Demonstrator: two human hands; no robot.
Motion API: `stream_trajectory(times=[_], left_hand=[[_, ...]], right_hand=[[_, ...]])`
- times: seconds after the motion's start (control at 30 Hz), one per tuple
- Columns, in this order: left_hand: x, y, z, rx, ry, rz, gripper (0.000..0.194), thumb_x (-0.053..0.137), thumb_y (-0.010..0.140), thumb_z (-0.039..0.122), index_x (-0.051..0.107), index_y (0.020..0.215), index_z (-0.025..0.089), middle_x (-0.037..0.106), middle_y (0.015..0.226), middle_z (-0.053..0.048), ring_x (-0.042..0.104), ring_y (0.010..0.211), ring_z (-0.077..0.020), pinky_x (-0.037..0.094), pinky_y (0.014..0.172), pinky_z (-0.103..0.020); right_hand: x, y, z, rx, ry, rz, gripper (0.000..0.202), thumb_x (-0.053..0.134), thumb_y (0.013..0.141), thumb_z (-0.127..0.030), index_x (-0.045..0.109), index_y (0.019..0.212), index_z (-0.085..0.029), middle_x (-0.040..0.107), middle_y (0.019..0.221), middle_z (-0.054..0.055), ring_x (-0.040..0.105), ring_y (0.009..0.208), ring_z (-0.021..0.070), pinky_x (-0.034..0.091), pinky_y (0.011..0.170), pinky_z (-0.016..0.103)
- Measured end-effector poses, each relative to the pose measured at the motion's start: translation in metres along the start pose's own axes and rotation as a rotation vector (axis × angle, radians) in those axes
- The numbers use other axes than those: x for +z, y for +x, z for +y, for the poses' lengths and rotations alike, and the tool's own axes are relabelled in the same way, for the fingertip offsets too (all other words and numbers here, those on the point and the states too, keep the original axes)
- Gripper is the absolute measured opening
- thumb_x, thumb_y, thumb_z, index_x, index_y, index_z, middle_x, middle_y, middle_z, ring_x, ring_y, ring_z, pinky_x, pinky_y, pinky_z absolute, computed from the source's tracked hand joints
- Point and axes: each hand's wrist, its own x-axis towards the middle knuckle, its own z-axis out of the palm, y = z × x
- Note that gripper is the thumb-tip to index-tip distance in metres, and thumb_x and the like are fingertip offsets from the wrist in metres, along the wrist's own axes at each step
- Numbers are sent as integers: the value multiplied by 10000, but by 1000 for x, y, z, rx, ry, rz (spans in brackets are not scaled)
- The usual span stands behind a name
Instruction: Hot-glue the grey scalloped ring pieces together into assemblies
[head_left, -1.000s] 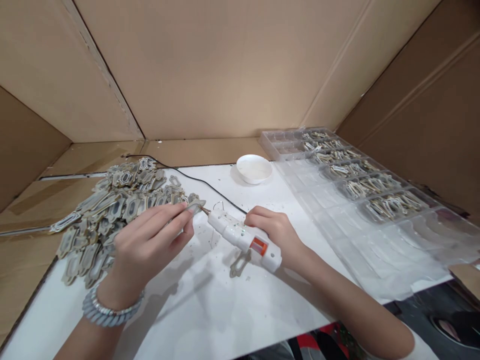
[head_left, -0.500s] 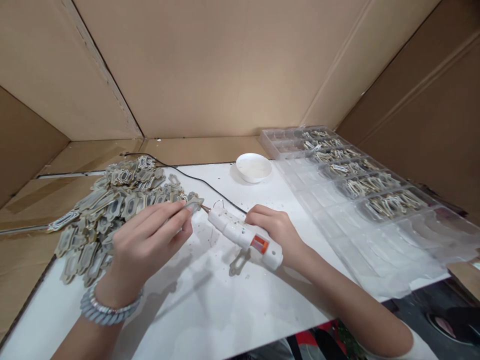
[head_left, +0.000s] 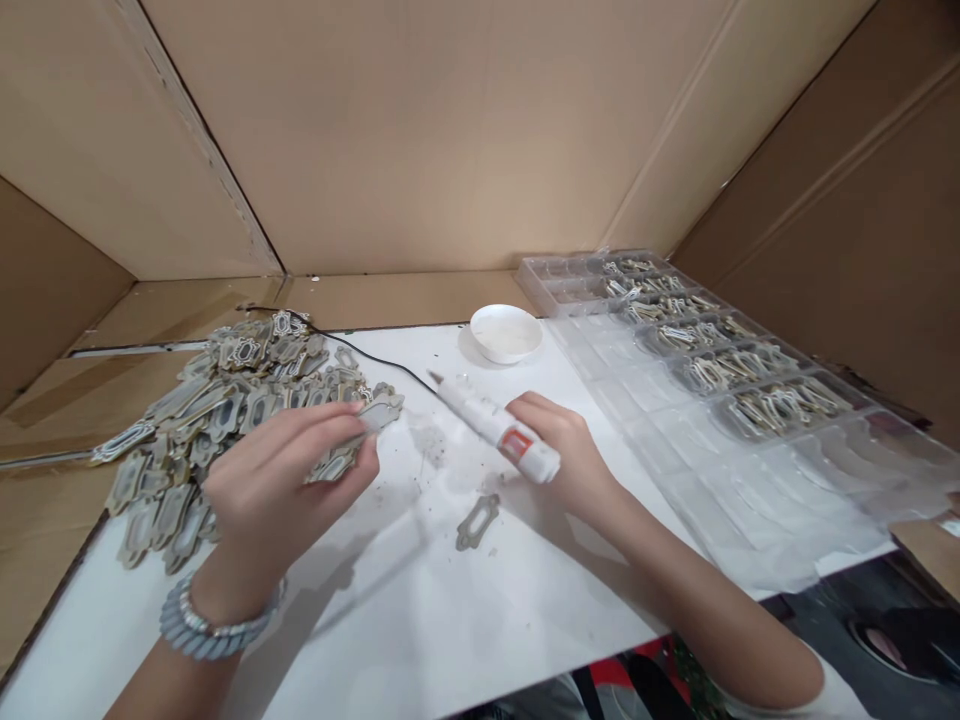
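My left hand (head_left: 289, 480) is closed, pinching a small grey ornate frame piece (head_left: 382, 408) between thumb and fingers. Wrapped around a white glue gun (head_left: 487, 425) is my right hand (head_left: 551, 440); the gun's nozzle points up and left, apart from the piece. Motion blurs the gun a little. One loose frame piece (head_left: 478, 522) lies on the white tabletop below the gun. Behind and left of my left hand spreads a heap of similar frame pieces (head_left: 225, 400), partly hidden by that hand.
A white dish (head_left: 506, 334) stands at the back of the table. Along the right lies a clear compartment box (head_left: 637, 400), with metal-coloured pieces (head_left: 739, 370) in several compartments. A black cord (head_left: 367, 350) crosses behind my hands. Cardboard walls (head_left: 450, 140) enclose the back and sides.
The glue gun has swung up and away from the frame piece, its nozzle no longer at the piece. My left hand has shifted slightly left, still holding the piece.
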Motion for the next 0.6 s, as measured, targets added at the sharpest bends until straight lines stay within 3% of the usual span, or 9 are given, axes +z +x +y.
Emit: stream_trajectory(times=[0.07,0.13,0.27,0.37,0.5,0.6], left_hand=[[3,-5,4,-218,-183,19,224,756,806,181,584,928,258,758,920,2,755,838,-194,622,774,-344],[8,-10,11,-353,-355,-14,248,748,817,226,532,933,261,754,924,-7,763,864,-210,625,795,-371],[18,-12,32,-478,-663,-95,301,738,810,216,474,943,272,766,912,-14,772,875,-210,638,780,-338],[24,-9,49,-620,-826,-101,333,767,768,185,478,912,270,787,872,6,777,855,-184,637,778,-268],[28,-6,65,-731,-887,-88,346,789,741,171,491,892,262,799,863,23,777,833,-155,626,800,-227],[27,-8,72,-805,-905,-113,369,820,730,184,491,881,252,795,854,20,776,850,-158,620,800,-225]], right_hand=[[0,1,-2,81,158,135,214,595,842,-335,537,673,-217,570,668,13,527,579,143,386,529,266],[-2,2,-6,204,356,170,226,605,858,-425,610,783,-212,573,639,1,523,543,139,398,498,265],[-7,-1,-17,344,639,28,316,643,844,-477,663,1008,-208,599,648,-21,534,520,121,437,479,249],[-5,-4,-23,337,733,11,281,736,781,-433,658,953,-226,638,722,-19,549,568,111,483,547,253],[3,-8,-27,364,832,-21,365,827,689,-425,627,933,-243,710,925,10,525,575,101,484,556,273],[8,-9,-26,401,911,-43,403,860,662,-437,621,925,-247,721,967,19,588,640,126,518,603,294]])
